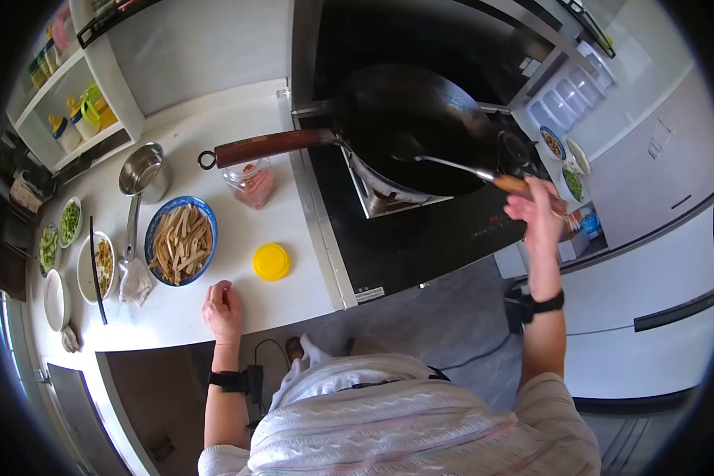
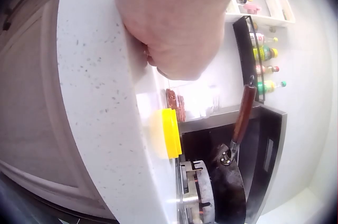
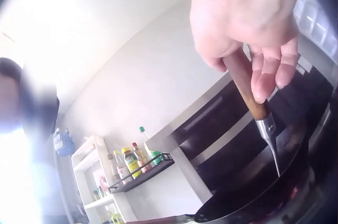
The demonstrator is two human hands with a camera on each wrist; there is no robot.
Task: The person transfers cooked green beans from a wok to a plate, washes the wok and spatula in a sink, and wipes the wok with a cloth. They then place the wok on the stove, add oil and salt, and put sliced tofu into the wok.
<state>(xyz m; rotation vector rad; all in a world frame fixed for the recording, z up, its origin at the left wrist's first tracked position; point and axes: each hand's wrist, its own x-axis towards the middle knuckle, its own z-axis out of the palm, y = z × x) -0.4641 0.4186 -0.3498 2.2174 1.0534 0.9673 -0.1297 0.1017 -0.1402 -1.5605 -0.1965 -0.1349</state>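
Observation:
My right hand (image 1: 541, 213) grips the wooden handle of a metal-shafted spatula (image 1: 466, 167) over the stove. The spatula's far end dips into a large dark wok (image 1: 389, 111), where its shape is hard to make out. In the right wrist view the fingers (image 3: 269, 71) hang around the spatula's handle (image 3: 245, 84). The wok's brown wooden handle (image 1: 270, 147) points left over the counter. At the counter's front edge my left hand (image 1: 224, 311) rests with loosely curled fingers, holding nothing. It lies near a bowl of cut strips (image 1: 181, 240) and a round yellow lid (image 1: 271, 262).
An uncapped clear jar (image 1: 250, 186) with reddish contents stands below the wok handle. A steel saucepan (image 1: 144, 170), a white bowl (image 1: 87, 274) with a black chopstick across it, and small dishes of chopped greens (image 1: 71, 220) fill the left. Beyond the cooktop (image 1: 420, 254) stand more dishes (image 1: 573, 182).

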